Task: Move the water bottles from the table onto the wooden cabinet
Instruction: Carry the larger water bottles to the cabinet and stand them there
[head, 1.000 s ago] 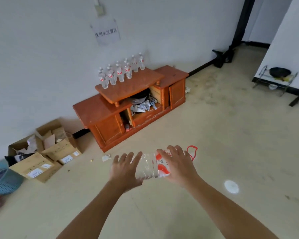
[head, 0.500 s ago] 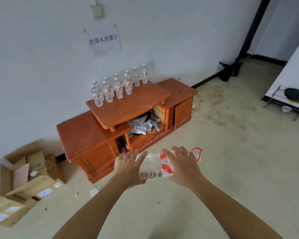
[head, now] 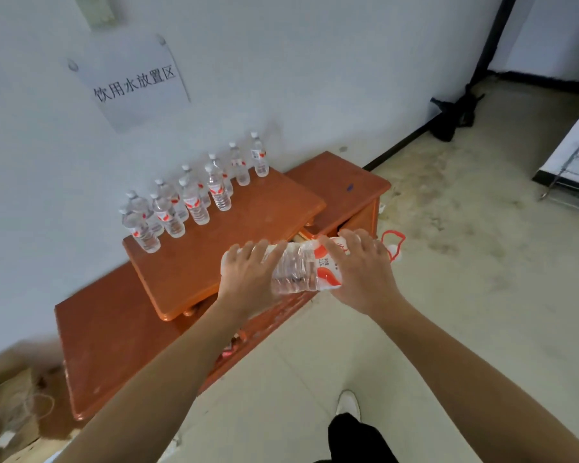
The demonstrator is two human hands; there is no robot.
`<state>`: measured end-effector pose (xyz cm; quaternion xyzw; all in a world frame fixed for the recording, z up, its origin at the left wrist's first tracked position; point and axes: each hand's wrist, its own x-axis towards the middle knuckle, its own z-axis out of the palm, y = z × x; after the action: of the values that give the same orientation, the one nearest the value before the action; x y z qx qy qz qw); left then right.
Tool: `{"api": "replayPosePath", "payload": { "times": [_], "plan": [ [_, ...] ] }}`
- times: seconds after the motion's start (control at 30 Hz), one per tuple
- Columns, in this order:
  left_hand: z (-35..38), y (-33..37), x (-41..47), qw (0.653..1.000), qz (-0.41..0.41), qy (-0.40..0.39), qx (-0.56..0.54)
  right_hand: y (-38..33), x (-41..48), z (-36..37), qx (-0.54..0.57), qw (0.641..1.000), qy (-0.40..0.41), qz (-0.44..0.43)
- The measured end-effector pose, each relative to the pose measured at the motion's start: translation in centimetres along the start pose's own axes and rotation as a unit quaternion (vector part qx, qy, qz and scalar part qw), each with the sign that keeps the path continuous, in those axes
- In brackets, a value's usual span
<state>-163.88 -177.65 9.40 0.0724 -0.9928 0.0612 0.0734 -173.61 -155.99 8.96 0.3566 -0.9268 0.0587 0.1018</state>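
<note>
Clear water bottles [head: 301, 269] with red and white labels lie sideways between my two hands, held in front of the wooden cabinet [head: 214, 248]. My left hand [head: 248, 275] grips their bottom end and my right hand [head: 358, 265] grips the labelled end. How many bottles I hold I cannot tell. Several upright water bottles [head: 194, 195] stand in rows along the back of the cabinet's raised middle top, against the wall. The front of that top is bare wood.
A paper sign [head: 131, 81] hangs on the white wall above the cabinet. Cardboard boxes [head: 10, 416] sit on the floor at the lower left. A red-edged bag [head: 393, 242] lies on the floor right of the cabinet. My foot [head: 348, 402] shows below.
I have walked closer to the cabinet, which now fills the middle of the view. Both hands still hold the bottles, now over the cabinet's front edge.
</note>
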Motion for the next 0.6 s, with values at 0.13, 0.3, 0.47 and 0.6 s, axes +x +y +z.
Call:
{"api": "replayPosePath", "payload": {
  "times": [0.13, 0.3, 0.47, 0.6],
  "plan": [
    [0.2, -2.6, 8.0, 0.999, -0.028, 0.040, -0.005, 2.9, 9.8, 0.4, 0.000, 0.999, 0.009, -0.038],
    [0.5, -7.5, 16.6, 0.990, -0.118, 0.059, -0.038, 3.7, 23.1, 0.8, -0.011, 0.995, -0.014, -0.096],
    [4.6, -13.2, 23.2, 0.986, -0.154, 0.041, -0.053, 2.7, 33.2, 4.1, -0.038, 0.988, -0.028, -0.146],
    [8.6, -18.3, 28.7, 0.983, -0.165, 0.001, -0.083, 1.3, 40.9, 6.6, -0.059, 0.984, -0.073, -0.152]
  ]
}}
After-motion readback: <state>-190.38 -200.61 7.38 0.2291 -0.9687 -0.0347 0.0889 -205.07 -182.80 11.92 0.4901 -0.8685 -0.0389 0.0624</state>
